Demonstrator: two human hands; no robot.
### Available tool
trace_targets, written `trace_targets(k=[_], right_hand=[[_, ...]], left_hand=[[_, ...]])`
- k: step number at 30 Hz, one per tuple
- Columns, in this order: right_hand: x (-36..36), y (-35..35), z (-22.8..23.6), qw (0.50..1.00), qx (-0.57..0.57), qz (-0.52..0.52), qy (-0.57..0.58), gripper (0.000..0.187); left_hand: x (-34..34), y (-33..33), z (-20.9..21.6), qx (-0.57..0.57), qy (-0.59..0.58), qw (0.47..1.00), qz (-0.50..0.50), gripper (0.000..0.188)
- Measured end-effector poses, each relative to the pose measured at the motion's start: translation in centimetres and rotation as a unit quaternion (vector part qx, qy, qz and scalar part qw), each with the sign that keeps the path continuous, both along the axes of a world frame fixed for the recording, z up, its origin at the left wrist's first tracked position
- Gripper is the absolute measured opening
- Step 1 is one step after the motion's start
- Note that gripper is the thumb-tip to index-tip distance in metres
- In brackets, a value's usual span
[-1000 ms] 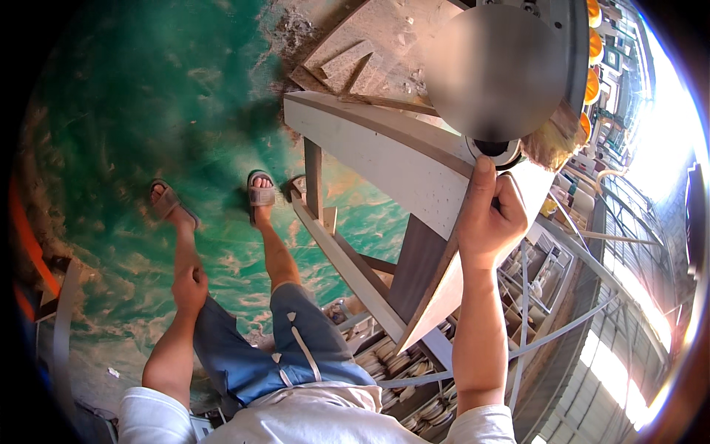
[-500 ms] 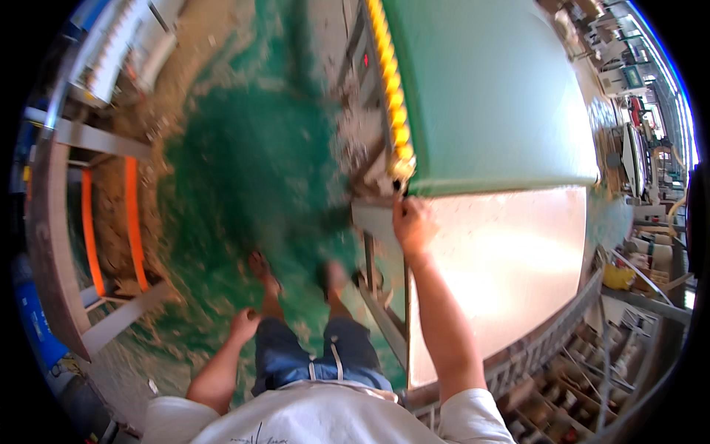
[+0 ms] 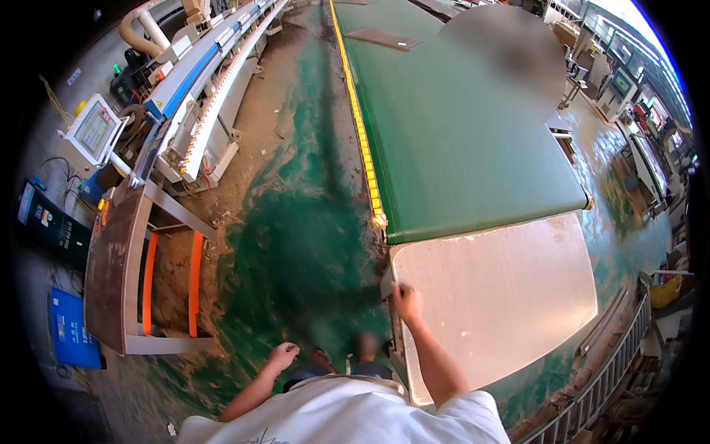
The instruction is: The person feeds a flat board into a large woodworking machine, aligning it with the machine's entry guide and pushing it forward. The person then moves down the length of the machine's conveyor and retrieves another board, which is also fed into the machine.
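My right hand [image 3: 407, 302] is closed in a loose fist over the left edge of a pale, smooth-topped table [image 3: 495, 288] with rounded corners. Its fingertips are hidden, so whether it touches the edge or holds anything cannot be told. The far edge of that table meets the end of a wide green conveyor belt [image 3: 458, 148]. Down by my left side, my left hand [image 3: 284, 355] hangs with its fingers curled in, over the green floor, and nothing shows in it.
Yellow rollers [image 3: 360, 140] line the belt's left side, and a flat brown panel [image 3: 384, 38] lies farther up it. At left stand a dark-topped bench [image 3: 115, 274] and a long machine with a control screen [image 3: 95, 129]. A ladder-like rack [image 3: 592, 392] lies at lower right.
My view has tilted up and steadied, so more of the belt and the left machine shows. My right hand has come back from the belt's corner to the pale table's left edge.
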State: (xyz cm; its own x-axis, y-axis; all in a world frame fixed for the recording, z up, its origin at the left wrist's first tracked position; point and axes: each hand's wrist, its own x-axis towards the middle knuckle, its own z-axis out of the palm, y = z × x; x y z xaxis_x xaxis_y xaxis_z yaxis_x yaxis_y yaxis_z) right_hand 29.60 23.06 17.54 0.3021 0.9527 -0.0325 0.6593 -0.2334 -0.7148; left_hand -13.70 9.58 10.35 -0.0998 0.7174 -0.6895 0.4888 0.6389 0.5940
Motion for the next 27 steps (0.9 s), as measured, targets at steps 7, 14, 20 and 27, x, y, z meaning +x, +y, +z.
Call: trace_targets(k=[7, 14, 20, 27], right_hand=[[0.6, -15.4, -1.7, 0.978, 0.000, -0.194, 0.078, 0.019], [-0.3, -17.3, -1.5, 0.978, -0.014, -0.210, 0.008, 0.021], [-0.6, -16.7, -2.4, 0.973, -0.051, -0.218, -0.054, 0.021], [-2.0, -16.6, -1.6, 0.971, -0.068, -0.214, -0.077, 0.024]], left_hand=[[-4.8, -2.8, -0.9, -0.091, 0.013, 0.996, -0.004, 0.031], [-7.6, -3.7, -2.6, -0.078, -0.041, 0.994, 0.067, 0.023], [-9.0, -5.8, -4.2, -0.081, -0.074, 0.990, 0.094, 0.024], [-12.9, -9.8, -7.4, -0.102, -0.082, 0.979, 0.154, 0.024]])
